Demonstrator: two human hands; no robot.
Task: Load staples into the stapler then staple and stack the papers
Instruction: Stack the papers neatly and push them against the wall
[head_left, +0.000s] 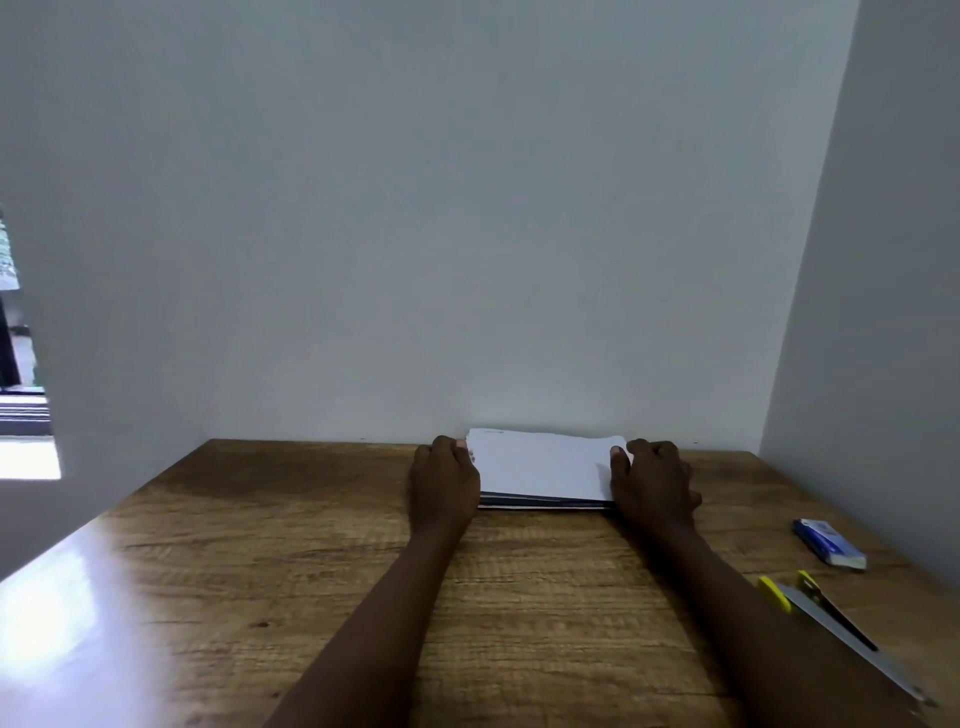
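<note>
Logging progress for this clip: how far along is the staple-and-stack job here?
Early, it seems. Done: nothing clearly; the yellow-and-metal stapler lies swung open at the wooden table's right edge, beside the small blue staple box. In hand: the left hand and right hand grip the ends of the white paper stack by the wall. Left: loading, stapling, stacking.

Your left grip (444, 480) holds the left end of the paper stack (540, 467), your right grip (652, 480) the right end, so the stack lies between them on the desk (311, 571), against the wall (467, 234) beyond. The staple box (829, 543) lies well right of your right grip, the opened stapler (836, 626) right and nearer you.
</note>
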